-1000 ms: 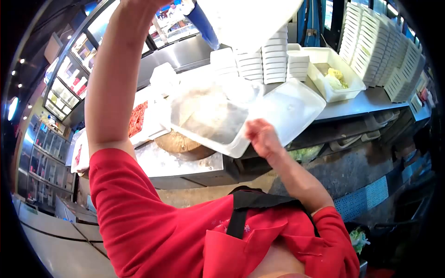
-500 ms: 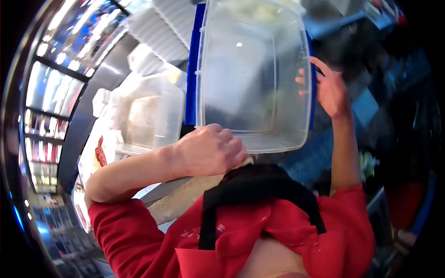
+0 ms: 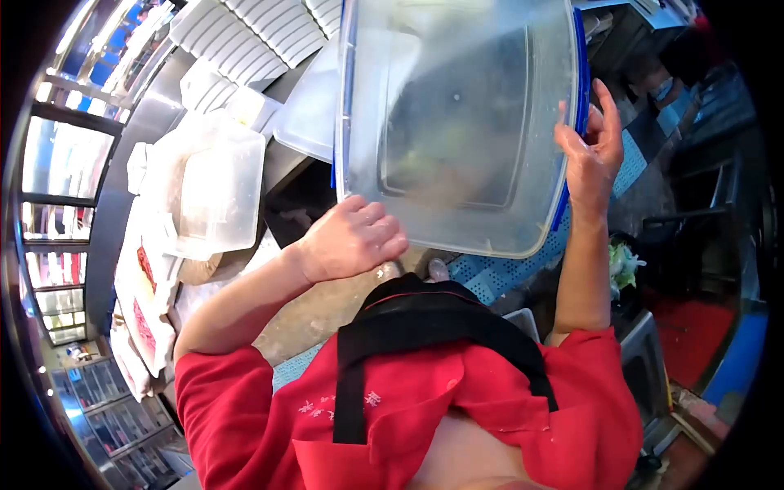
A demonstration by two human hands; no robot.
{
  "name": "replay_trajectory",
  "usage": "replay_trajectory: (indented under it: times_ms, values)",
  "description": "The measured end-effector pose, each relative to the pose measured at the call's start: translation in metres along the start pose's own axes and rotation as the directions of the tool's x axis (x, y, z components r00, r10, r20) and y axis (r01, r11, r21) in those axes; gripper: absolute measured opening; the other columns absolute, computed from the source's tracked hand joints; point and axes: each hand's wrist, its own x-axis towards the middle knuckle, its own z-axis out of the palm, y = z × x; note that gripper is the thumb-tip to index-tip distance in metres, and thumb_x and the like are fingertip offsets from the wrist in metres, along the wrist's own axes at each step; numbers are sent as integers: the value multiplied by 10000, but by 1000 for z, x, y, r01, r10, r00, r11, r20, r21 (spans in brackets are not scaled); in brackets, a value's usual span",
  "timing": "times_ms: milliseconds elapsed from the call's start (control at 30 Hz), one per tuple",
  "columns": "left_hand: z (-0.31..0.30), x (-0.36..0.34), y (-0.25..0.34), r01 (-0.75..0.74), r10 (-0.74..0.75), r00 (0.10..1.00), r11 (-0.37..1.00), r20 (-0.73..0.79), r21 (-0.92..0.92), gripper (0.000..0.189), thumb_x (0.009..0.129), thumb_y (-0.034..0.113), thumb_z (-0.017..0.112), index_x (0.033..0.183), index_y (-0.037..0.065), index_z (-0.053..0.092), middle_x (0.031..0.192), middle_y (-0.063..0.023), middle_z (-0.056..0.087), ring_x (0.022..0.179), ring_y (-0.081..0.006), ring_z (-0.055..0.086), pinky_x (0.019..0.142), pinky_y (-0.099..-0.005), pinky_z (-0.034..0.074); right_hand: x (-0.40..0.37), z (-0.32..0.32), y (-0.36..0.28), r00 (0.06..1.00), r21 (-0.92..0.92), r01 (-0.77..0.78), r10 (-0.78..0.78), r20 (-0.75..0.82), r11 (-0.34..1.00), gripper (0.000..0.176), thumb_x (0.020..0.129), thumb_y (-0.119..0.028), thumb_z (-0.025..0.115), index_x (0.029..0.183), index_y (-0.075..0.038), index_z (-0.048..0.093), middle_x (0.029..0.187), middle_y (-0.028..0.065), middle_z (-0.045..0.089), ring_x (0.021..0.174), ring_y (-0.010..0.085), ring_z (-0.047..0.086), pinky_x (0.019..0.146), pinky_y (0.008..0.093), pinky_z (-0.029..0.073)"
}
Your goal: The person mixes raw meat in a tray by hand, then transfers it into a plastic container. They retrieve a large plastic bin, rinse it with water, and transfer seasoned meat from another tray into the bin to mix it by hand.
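Observation:
A large clear plastic box [image 3: 457, 216] with blue side clips is held up in front of my chest, its far end cut off by the top of the view. My right hand [image 3: 594, 159] grips its right side at the blue clip, thumb and fingers around the edge. At the near left corner, my left hand [image 3: 353, 238] is closed with its knuckles up against the box; its fingertips are hidden. Both hands look wet.
Left of me, a second clear plastic box [image 3: 216, 192] stands on a counter beside white ribbed trays [image 3: 253, 33]. A translucent lid or box [image 3: 306, 122] lies behind the held box. Blue perforated mats [image 3: 490, 278] cover part of the floor. Leafy greens [image 3: 625, 265] are at right.
The held box has tilted and its near end has swung slightly, with both hands still at it. My view has shifted, so the counter items appear further left and more floor shows.

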Motion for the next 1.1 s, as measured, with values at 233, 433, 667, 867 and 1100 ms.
replay_trajectory:
  times_ms: [233, 433, 667, 867, 1100]
  values:
    - [-17, -59, 39, 297, -293, 949, 955, -117, 14, 184, 653, 131, 628, 807, 43, 578, 750, -53, 505, 720, -216, 542, 646, -333, 439, -6, 46, -36, 978, 128, 183, -193, 76, 975, 577, 707, 24, 595, 1271, 47, 475, 1041, 132, 650, 946, 163, 622, 850, 249, 476]
    - [-70, -156, 105, 477, -362, 775, 873, -518, 105, 205, 578, 86, 700, 767, 53, 629, 710, -46, 526, 695, -226, 572, 599, -347, 473, -26, 125, -92, 932, 212, 314, -343, 119, 925, 500, 683, -21, 617, 1168, 75, 543, 975, 129, 644, 853, 177, 620, 811, 259, 483]
    - [-126, -328, 183, 935, -612, 156, 345, -775, -84, 270, 737, 132, 743, 925, 12, 591, 868, -124, 585, 824, -282, 574, 785, -367, 451, -132, 300, -156, 779, 534, 334, -547, 308, 777, 477, 717, -5, 587, 1177, 92, 505, 967, 152, 626, 825, 189, 607, 812, 284, 475]
    - [-142, -431, 256, 392, -614, -586, 356, -529, -848, 285, 858, 29, 631, 1104, 11, 488, 977, -56, 590, 856, -95, 565, 788, -228, 445, -278, 438, -209, 596, 737, 42, -608, 523, 675, 618, 676, -15, 580, 1268, 76, 426, 1076, 81, 577, 919, 138, 567, 801, 221, 446]
    - [-114, -531, 371, 298, -197, -932, 55, -303, -953, 462, 796, 179, 701, 1154, 13, 461, 876, -39, 542, 749, -111, 517, 645, -250, 430, -458, 531, -176, 237, 530, -189, -485, 842, 827, 462, 710, 28, 591, 1168, -10, 554, 1004, 39, 586, 848, 115, 565, 722, 253, 485]
